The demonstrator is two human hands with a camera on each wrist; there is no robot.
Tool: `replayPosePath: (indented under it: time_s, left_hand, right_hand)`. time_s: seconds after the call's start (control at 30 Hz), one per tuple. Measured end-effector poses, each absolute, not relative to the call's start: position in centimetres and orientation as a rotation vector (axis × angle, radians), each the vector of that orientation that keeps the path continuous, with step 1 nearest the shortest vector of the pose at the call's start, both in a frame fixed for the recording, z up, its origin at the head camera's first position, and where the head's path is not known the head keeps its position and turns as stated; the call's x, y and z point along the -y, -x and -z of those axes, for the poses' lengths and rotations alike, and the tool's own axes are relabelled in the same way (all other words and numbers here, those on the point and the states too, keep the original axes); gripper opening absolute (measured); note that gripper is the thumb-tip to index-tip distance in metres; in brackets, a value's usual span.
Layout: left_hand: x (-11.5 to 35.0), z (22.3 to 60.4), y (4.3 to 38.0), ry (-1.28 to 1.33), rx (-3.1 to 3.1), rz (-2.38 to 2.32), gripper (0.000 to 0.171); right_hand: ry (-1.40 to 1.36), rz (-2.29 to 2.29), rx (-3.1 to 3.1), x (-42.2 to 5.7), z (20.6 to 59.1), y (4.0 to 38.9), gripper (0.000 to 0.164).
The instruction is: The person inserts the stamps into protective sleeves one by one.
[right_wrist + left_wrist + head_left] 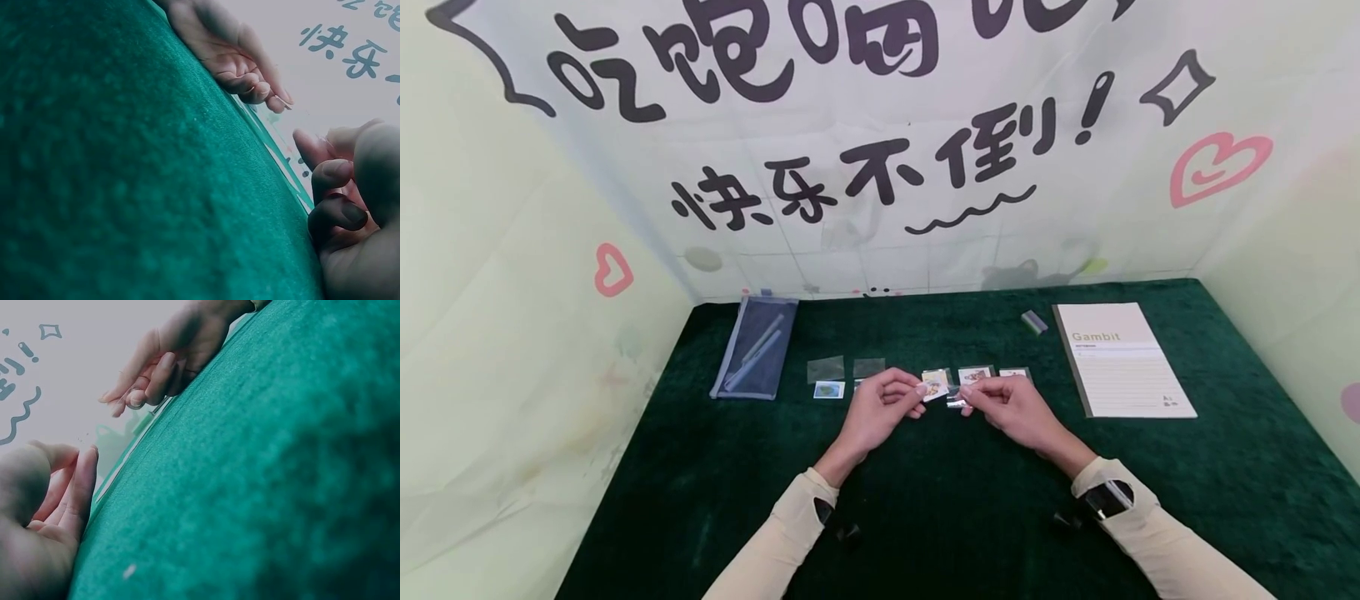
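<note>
Near the middle of the table, my left hand pinches a small picture card by its edge, between thumb and index finger. Just to its right, my right hand pinches a small clear plastic sleeve. Card and sleeve are close together; whether they touch I cannot tell. Behind the right hand lie a picture card and another card, partly covered by the fingers. A blue-and-green picture card lies left of the left hand, below a clear sleeve. Another clear sleeve is partly hidden.
On the left lies a blue mesh zip pouch with pens in it. A notebook lies at the right, with a small eraser-like block beside it. Dark green cloth covers the table, and a printed curtain stands behind.
</note>
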State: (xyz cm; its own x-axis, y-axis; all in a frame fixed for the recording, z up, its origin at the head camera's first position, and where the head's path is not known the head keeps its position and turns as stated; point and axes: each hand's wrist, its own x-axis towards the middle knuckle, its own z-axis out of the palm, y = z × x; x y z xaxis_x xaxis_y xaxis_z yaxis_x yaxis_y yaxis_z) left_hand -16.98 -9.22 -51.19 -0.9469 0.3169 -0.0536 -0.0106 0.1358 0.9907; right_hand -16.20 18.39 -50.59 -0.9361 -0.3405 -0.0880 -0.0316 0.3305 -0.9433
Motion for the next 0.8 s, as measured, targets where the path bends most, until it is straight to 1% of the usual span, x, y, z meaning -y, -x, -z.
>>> replayPosePath:
  time_s: [0.1,0.4,0.8]
  left_hand:
    - [9.21,51.12,16.98,-0.301,-2.167,-1.884,0.026]
    - [9.21,51.07,17.08,-0.328,-2.161,-1.865,0.024]
    - [9.3,51.17,17.08,-0.36,-2.193,-1.802,0.024]
  right_hand:
    - [0.324,1.651,-2.337,-18.4,50.52,16.15,0.027]
    - [0.326,1.673,-2.343,-18.45,50.67,16.19,0.03]
    - [0.3,1.69,-2.362,-18.47,50.7,16.15,0.03]
